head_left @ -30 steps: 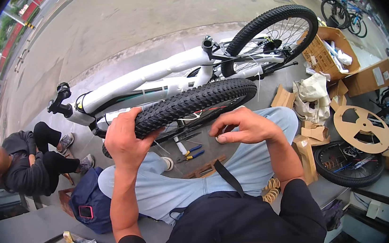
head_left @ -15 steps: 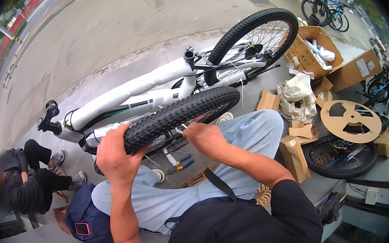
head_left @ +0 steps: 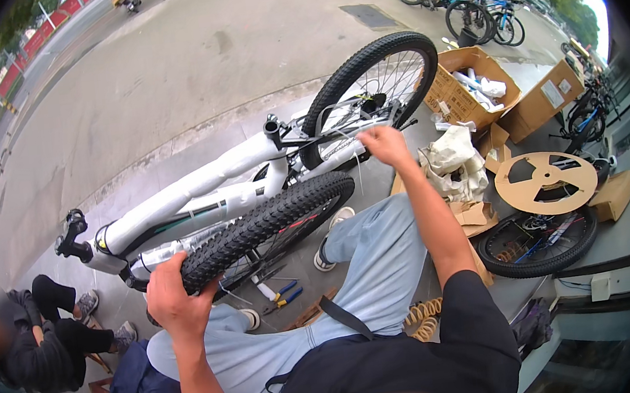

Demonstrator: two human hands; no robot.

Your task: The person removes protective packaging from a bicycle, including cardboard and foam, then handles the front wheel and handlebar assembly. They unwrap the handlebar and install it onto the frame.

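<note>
A white-wrapped bicycle frame (head_left: 184, 191) lies across the paving in front of me, a knobby-tyred wheel (head_left: 371, 75) at its far right end. Closer to me, a second bicycle wheel (head_left: 271, 216) leans alongside the frame. My left hand (head_left: 177, 294) grips its tyre at the left end, fingers over the tread. Beyond its other end, my right hand (head_left: 384, 145) is closed in a pinch beside the frame's rear. A thin pale strip, like a cable tie, curves from the fingers; it is blurred. Another white tie (head_left: 360, 176) hangs from the frame.
Pliers (head_left: 283, 298) with blue and yellow handles lie between my feet. An open cardboard box (head_left: 458, 93), crumpled wrapping (head_left: 450, 163), a cardboard disc (head_left: 546, 183) and a loose wheel (head_left: 539, 242) are at right. A seated person (head_left: 38, 333) is at left, beside a dark blue bag (head_left: 132, 388).
My right hand has moved away from the near tyre, up and right to the frame's rear, trailing a pale strip. My left hand keeps its grip on the tyre. The whole view has shifted.
</note>
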